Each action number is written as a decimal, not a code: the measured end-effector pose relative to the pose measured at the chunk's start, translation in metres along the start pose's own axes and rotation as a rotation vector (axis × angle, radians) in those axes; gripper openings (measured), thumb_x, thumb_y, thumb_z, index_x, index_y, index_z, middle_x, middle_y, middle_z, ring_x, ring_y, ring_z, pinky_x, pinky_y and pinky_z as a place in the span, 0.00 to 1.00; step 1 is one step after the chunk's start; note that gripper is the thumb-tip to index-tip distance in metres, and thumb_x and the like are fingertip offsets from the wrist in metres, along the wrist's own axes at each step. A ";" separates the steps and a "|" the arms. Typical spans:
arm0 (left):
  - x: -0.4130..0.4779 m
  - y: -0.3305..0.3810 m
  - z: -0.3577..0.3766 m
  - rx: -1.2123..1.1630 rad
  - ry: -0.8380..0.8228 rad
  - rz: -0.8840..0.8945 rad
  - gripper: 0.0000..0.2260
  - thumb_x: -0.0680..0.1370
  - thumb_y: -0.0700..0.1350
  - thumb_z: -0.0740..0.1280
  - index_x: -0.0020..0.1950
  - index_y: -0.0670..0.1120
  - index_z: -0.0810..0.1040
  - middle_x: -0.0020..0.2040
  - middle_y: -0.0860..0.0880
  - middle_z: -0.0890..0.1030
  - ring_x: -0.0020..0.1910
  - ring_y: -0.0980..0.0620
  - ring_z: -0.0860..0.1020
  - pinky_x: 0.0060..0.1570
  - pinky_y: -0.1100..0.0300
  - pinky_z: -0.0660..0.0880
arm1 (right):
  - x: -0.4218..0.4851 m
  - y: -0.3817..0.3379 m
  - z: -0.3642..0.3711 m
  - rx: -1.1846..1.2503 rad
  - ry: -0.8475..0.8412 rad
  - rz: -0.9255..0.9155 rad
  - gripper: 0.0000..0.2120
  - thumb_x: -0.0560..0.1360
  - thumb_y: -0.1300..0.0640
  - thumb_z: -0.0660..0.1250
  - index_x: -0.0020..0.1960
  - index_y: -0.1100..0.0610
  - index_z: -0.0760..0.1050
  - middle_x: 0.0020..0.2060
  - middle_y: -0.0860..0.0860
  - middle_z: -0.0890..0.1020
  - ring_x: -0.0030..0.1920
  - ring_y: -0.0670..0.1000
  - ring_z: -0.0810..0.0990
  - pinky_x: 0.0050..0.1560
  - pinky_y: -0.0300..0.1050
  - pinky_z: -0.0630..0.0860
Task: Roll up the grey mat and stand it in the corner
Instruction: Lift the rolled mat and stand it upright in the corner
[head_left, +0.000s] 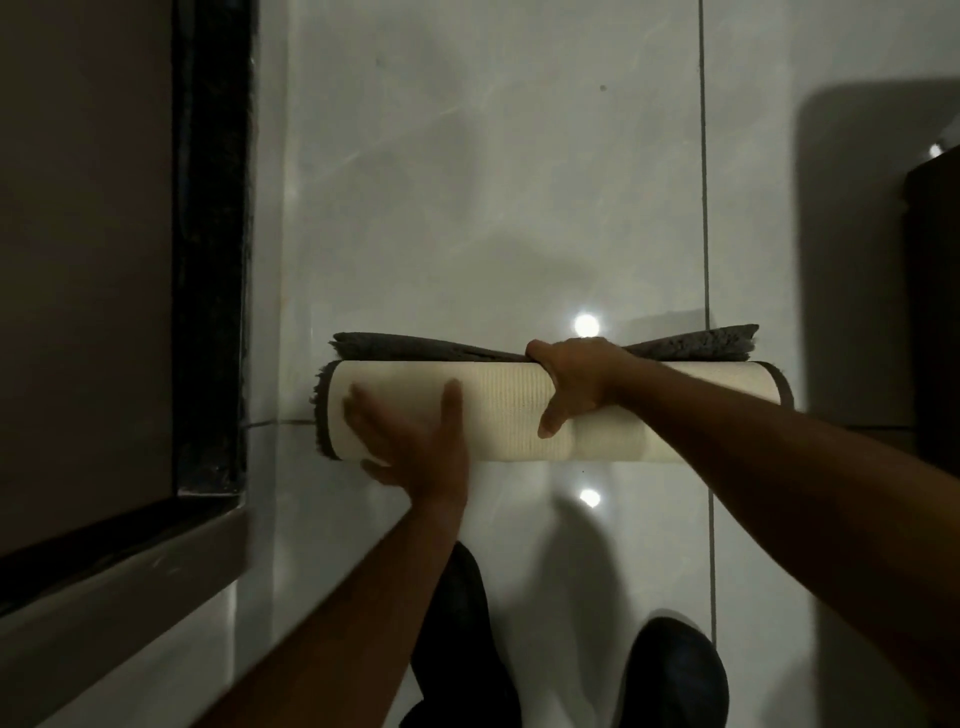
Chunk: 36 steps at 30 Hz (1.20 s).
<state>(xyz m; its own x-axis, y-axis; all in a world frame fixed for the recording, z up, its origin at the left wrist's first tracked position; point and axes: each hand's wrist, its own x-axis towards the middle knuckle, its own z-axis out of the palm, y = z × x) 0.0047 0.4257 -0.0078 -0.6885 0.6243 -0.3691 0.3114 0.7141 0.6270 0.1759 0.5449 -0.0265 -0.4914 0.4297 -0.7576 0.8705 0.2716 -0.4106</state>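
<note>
The grey mat (498, 410) lies on the tiled floor as a thick roll, its cream backing facing out and a short strip of grey pile flat beyond it. My right hand (571, 379) clamps over the top of the roll near its middle, fingers over the far side and thumb down the near face. My left hand (415, 441) is blurred, fingers spread, with its palm against the near left part of the roll.
A dark-framed brown wall or door panel (104, 260) runs along the left, with a black strip (213, 260) beside the tiles. A dark piece of furniture (935, 301) stands at the right edge. My dark-clad legs (670, 675) are below the roll. Glossy pale floor tiles (493, 182) extend beyond.
</note>
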 end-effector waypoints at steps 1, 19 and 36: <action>-0.001 0.005 -0.003 -0.151 0.052 -0.196 0.53 0.68 0.67 0.72 0.83 0.49 0.47 0.83 0.45 0.51 0.80 0.40 0.56 0.76 0.37 0.51 | -0.004 -0.001 0.003 -0.007 0.040 -0.001 0.40 0.61 0.38 0.78 0.66 0.50 0.66 0.55 0.50 0.81 0.54 0.54 0.79 0.55 0.53 0.76; 0.001 0.316 -0.103 -0.541 -0.665 0.225 0.40 0.64 0.42 0.83 0.73 0.45 0.70 0.65 0.47 0.82 0.63 0.48 0.81 0.60 0.50 0.81 | -0.194 -0.011 -0.174 0.791 0.352 0.097 0.53 0.56 0.47 0.84 0.72 0.48 0.57 0.63 0.49 0.76 0.61 0.54 0.77 0.60 0.58 0.79; 0.245 0.639 -0.108 -0.502 -0.542 0.398 0.50 0.58 0.49 0.86 0.75 0.46 0.66 0.70 0.47 0.77 0.70 0.49 0.75 0.69 0.45 0.74 | -0.086 -0.048 -0.647 0.667 0.679 -0.097 0.50 0.54 0.42 0.84 0.71 0.47 0.64 0.60 0.44 0.79 0.59 0.50 0.78 0.51 0.44 0.78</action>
<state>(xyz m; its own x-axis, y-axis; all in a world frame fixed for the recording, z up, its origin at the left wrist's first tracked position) -0.0361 1.0008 0.3769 -0.1386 0.9572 -0.2541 0.0472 0.2627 0.9637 0.1570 1.0517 0.3867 -0.2924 0.8957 -0.3349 0.5595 -0.1238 -0.8195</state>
